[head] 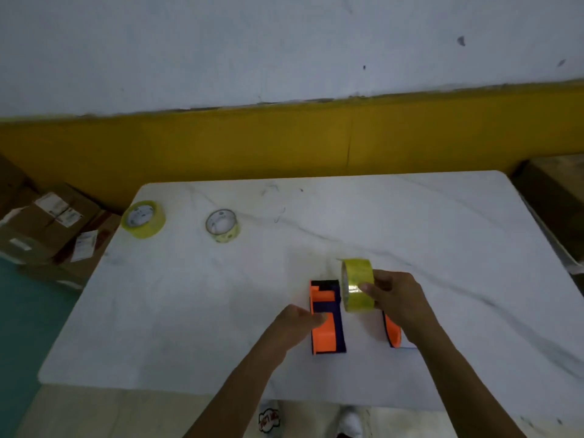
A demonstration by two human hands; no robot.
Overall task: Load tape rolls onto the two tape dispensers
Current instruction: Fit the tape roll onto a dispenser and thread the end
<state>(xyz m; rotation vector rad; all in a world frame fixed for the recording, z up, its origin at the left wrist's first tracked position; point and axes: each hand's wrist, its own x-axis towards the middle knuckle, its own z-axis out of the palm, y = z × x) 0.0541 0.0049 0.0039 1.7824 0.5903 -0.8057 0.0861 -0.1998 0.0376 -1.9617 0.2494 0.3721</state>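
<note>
Here our right hand [393,298] holds a yellow tape roll [358,284] upright in its grip above the tabletop [442,248], between two orange dispensers; our left hand [295,320] clasps the left dispenser [327,317].

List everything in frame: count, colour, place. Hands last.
table: 1, white marble-look top, centre of view
tape roll in hand: 1, yellow-clear, held on edge above the table between the two dispensers
spare tape rolls: 2, lying flat at the table's far left; a full yellow one at the corner, a thinner clear one to its right
left dispenser: 1, orange and dark purple, near centre of the table, no roll on it
right dispenser: 1, orange, mostly hidden under the right hand
cardboard boxes: several, brown, on the floor left of the table
wall: white above, yellow band below
shoes: 2, white, below the table's near edge
left hand: grip on the left dispenser's side
right hand: grip on the tape roll
</note>
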